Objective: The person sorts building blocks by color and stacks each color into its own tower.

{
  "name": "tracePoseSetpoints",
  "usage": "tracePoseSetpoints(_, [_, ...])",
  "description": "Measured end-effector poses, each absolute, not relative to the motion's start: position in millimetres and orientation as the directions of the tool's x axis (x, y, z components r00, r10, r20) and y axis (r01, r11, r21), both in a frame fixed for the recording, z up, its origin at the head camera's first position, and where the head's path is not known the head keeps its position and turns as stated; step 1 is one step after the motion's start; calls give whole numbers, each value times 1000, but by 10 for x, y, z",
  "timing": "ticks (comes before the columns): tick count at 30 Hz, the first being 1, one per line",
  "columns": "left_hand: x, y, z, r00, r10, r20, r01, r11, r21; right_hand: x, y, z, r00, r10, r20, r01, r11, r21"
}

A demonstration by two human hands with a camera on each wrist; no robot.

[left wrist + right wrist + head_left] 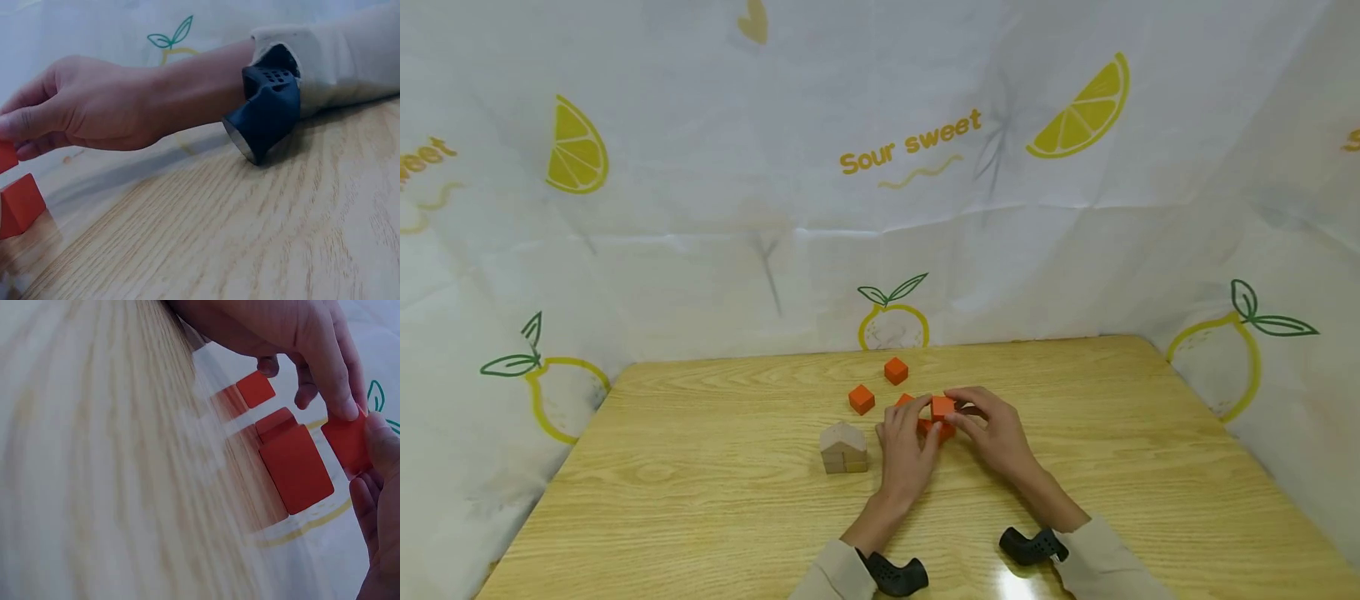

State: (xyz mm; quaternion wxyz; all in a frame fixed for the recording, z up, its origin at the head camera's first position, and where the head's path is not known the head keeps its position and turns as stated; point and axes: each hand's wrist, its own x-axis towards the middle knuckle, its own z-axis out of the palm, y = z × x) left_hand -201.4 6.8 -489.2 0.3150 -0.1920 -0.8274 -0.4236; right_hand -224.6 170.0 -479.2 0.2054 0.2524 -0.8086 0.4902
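Observation:
Both hands meet at one raised red block [942, 407], held just above another red block [950, 432] on the table. My right hand [1002, 433] pinches the raised block from the right with thumb and fingers. On its left side, the thumb and index finger of my left hand [902, 454] grip it too. In the right wrist view the raised block [347, 447] sits between both hands' fingertips, apart from the larger red face [297, 472] beneath. Part of a further red block [905, 401] shows behind the left fingers. The left wrist view catches the right hand [94, 103].
Two loose red cubes lie farther back, one [896, 371] near the wall and one [861, 399] to its front left. A small house-shaped stack of plain wooden blocks [844, 450] stands left of my left hand. A printed white cloth [700, 283] borders the wooden table [700, 500].

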Motion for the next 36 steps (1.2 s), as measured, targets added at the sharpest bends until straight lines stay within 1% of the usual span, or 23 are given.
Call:
tracePoseSetpoints(3, [-2022, 59, -4901, -705, 47, 707, 607, 555, 569, -2219, 1680, -4771, -763, -211, 611, -641, 375, -670])
tracePoseSetpoints(10, [-1986, 17, -4907, -695, 58, 717, 625, 542, 562, -2062, 1615, -4606, -735, -237, 636, -678, 309, -667])
tracePoseSetpoints(13, [-1931, 7, -4897, -687, 60, 724, 638, 527, 561, -2036, 1641, -4658, -737, -250, 628, -675, 292, -677])
tracePoseSetpoints(15, [-1878, 3, -4898, -695, 60, 717, 634, 522, 571, -2041, 1673, -4752, -738, -256, 624, -674, 281, -683])
tracePoseSetpoints(18, [-1802, 2, -4917, -700, 56, 712, 634, 509, 582, -1978, 1680, -4763, -737, -265, 622, -676, 280, -682])
tracePoseSetpoints(23, [-1717, -4, -4956, -724, 44, 688, 614, 494, 615, -1838, 1631, -4642, -735, -272, 621, -678, 293, -674])
tracePoseSetpoints(28, [-1622, -46, -4964, -779, 53, 625, 571, 470, 673, -1659, 1583, -4511, -768, -269, 582, -641, 326, -695])
tracePoseSetpoints(33, [-1539, -111, -4940, -815, 81, 574, 540, 467, 701, -1578, 1558, -4498, -776, -276, 568, -631, 326, -704])
tracePoseSetpoints(36, [-1502, -147, -4922, -837, 89, 541, 516, 459, 723, -1568, 1546, -4517, -792, -292, 536, -609, 313, -729])
